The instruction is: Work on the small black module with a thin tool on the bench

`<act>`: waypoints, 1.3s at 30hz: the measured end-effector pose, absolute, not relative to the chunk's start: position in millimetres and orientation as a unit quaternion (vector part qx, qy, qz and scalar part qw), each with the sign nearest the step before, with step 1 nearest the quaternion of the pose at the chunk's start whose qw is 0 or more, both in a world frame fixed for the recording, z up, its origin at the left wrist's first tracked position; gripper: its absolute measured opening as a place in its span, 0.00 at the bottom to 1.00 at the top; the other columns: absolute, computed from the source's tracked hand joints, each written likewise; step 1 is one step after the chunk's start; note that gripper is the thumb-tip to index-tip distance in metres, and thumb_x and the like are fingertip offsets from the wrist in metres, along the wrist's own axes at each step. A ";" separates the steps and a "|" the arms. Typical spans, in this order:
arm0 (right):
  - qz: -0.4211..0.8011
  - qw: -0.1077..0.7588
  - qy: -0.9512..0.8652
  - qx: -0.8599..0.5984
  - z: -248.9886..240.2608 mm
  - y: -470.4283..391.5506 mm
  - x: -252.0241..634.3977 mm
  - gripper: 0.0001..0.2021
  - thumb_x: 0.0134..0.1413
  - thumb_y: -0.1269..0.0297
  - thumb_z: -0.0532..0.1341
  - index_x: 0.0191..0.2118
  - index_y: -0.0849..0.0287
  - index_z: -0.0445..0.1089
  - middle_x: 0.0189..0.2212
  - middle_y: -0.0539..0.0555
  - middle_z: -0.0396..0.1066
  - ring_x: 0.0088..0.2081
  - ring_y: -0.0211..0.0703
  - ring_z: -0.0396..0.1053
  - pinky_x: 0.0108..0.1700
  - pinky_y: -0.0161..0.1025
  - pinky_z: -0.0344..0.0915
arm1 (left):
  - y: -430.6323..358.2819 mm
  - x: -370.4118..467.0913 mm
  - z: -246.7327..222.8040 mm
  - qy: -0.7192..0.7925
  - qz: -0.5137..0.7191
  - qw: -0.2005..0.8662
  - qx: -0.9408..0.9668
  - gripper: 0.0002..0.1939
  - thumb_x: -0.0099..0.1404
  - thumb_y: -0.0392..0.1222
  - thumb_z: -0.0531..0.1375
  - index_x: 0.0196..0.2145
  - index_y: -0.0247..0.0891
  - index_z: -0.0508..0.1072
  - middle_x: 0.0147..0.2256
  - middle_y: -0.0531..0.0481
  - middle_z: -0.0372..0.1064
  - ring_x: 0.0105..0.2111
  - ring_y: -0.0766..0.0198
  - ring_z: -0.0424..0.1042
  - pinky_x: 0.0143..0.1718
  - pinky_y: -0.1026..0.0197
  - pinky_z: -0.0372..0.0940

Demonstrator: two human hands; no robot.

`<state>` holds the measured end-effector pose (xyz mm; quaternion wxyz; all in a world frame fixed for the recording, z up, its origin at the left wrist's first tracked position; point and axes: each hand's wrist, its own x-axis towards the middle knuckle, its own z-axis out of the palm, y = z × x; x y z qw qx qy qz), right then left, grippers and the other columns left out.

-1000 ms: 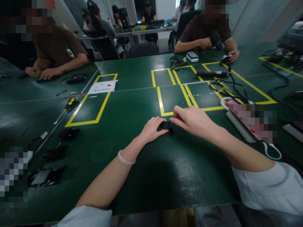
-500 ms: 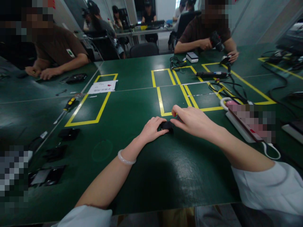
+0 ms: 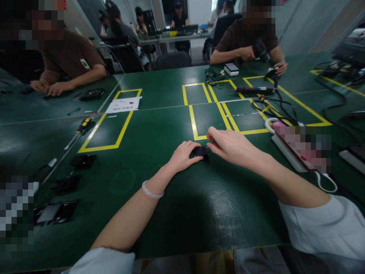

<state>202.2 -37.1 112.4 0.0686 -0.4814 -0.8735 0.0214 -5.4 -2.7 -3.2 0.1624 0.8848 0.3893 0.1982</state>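
A small black part (image 3: 200, 152) rests on the green table (image 3: 171, 205), below the yellow tape frames. My left hand (image 3: 185, 155) grips it from the left, thumb along its near side and fingers over its far side. Close to its right end is my right hand (image 3: 225, 142), with thumb and index finger curled together. Whatever those fingertips may hold is too small to make out. A pale bracelet circles my left wrist.
Black parts (image 3: 82, 161) and a yellow-black screwdriver (image 3: 84, 125) lie at left. A white labelled sheet (image 3: 124, 105) is beyond. On the right are a pink-and-white object (image 3: 299, 148), cables and a black pen-shaped tool (image 3: 255, 90). Two people sit across, one holding a drill (image 3: 261, 50).
My right fingertips have shifted very slightly away from the black part. My left hand stays in place around it. The hands of the person at far left have moved a little.
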 end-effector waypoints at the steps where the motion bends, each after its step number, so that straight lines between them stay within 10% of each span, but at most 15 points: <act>1: 0.017 0.067 -0.871 -0.487 112.1 -37.2 201.5 0.10 0.64 0.58 0.49 0.43 0.59 0.60 0.33 0.55 0.74 0.33 0.46 0.70 0.31 0.37 0.50 | -2.8 -5.4 -3.3 0.390 0.197 0.162 0.885 0.20 0.65 0.56 0.57 0.50 0.42 0.67 0.45 0.46 0.67 0.44 0.54 0.65 0.48 0.52 0.61; 32: 0.033 0.073 -0.873 -0.482 112.5 -34.3 206.0 0.09 0.58 0.67 0.50 0.44 0.58 0.60 0.33 0.54 0.73 0.31 0.44 0.69 0.29 0.37 0.49 | -3.5 -6.1 0.1 0.393 0.191 0.163 0.885 0.20 0.65 0.55 0.57 0.49 0.41 0.67 0.46 0.46 0.67 0.45 0.54 0.65 0.47 0.53 0.62; 39: -0.015 0.047 -0.853 -0.520 112.8 -35.5 199.8 0.12 0.64 0.56 0.48 0.40 0.57 0.62 0.28 0.53 0.73 0.29 0.46 0.69 0.27 0.37 0.45 | -3.3 -4.6 -1.0 0.394 0.194 0.163 0.883 0.20 0.65 0.56 0.57 0.49 0.41 0.67 0.45 0.46 0.67 0.44 0.55 0.65 0.46 0.53 0.62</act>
